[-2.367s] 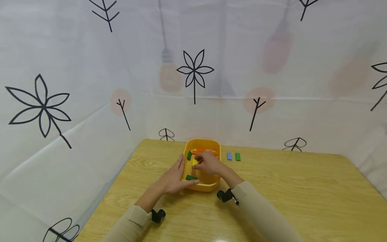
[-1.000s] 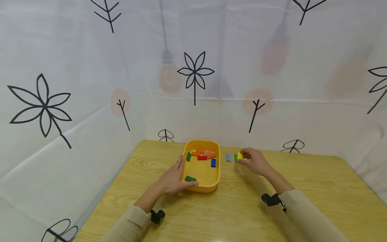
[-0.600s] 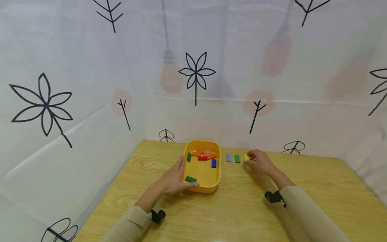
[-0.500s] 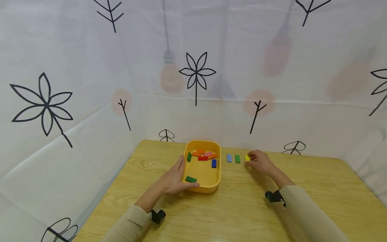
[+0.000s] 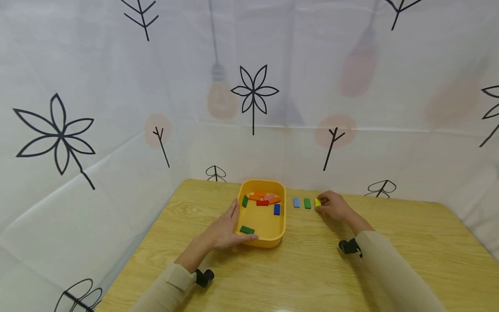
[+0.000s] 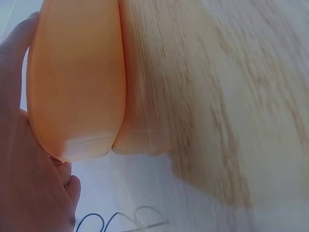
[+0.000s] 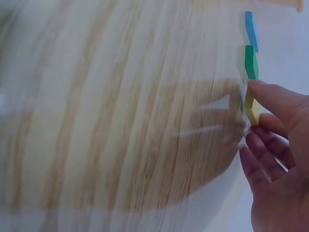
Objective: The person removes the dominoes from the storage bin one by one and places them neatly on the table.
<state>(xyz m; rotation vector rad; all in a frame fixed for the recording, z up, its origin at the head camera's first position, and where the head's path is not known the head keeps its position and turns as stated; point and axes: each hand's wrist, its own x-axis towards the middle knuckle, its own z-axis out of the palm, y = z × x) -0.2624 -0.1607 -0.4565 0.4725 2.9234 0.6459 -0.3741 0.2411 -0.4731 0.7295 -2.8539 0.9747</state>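
White cloth [image 5: 390, 86], printed with black flower outlines, hangs behind a wood-grain table [image 5: 296, 268]. Left hand [image 5: 224, 232]: spread wide at a corner of the yellow tub [image 5: 263, 222], thumb along the near rim, fingers nearly straight against the left wall — presumably to steady it. Right hand [image 5: 336, 206]: thumb and fingertips pinch the yellow block [image 5: 317, 202] at the right end of a short row; holding opposite edges likely makes it easy to align. Between it and the tub lie the green block [image 5: 307, 203] and the light-blue block [image 5: 296, 202], evenly spaced. Inside the tub, orange blocks [image 5: 254, 198], a pink block [image 5: 269, 197] and a red block [image 5: 262, 203] cluster toward the far end; a dark-blue block [image 5: 277, 209] sits near the right wall. Only the head view shows these contents. Left wrist view: the tub's smooth outer wall. Right wrist view: the row edge-on, its blocks thin — whether the yellow one touches the table cannot be told.
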